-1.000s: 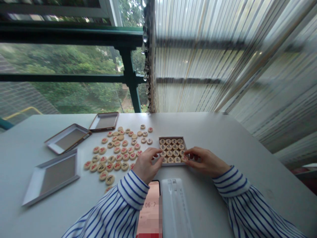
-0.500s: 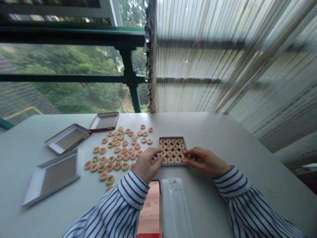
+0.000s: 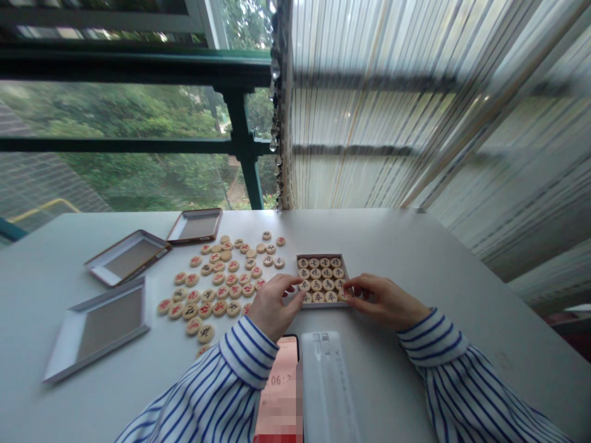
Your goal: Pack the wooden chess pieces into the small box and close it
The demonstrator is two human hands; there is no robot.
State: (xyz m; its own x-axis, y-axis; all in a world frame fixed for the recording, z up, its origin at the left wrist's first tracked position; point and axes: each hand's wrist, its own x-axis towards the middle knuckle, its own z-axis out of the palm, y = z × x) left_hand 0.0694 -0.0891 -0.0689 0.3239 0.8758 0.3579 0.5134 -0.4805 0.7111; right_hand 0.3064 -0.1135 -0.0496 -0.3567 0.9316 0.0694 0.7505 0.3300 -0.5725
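A shallow square box point(image 3: 341, 261) filled with rows of round wooden xiangqi pieces lies in front of me; the pieces there mostly carry black characters. At its left edge is my left hand point(image 3: 273, 306), thumb and index finger spread apart and touching the box's side near the front corner. My right hand point(image 3: 385, 301) pinches a red-marked xiangqi piece point(image 3: 345, 295) between thumb and fingers, over the front right corner of the box. The fingers partly cover that piece and the corner beneath it. Many loose xiangqi pieces point(image 3: 220, 308), red and black, are scattered left of the box.
Several shallow trays stand at the left: a white one point(image 3: 60, 363) and two brown-rimmed ones point(image 3: 138, 234) point(image 3: 217, 229) behind it. Close in front lie a phone point(image 3: 278, 394) with a lit screen and a white case point(image 3: 327, 387). Railing and bead curtain border the table.
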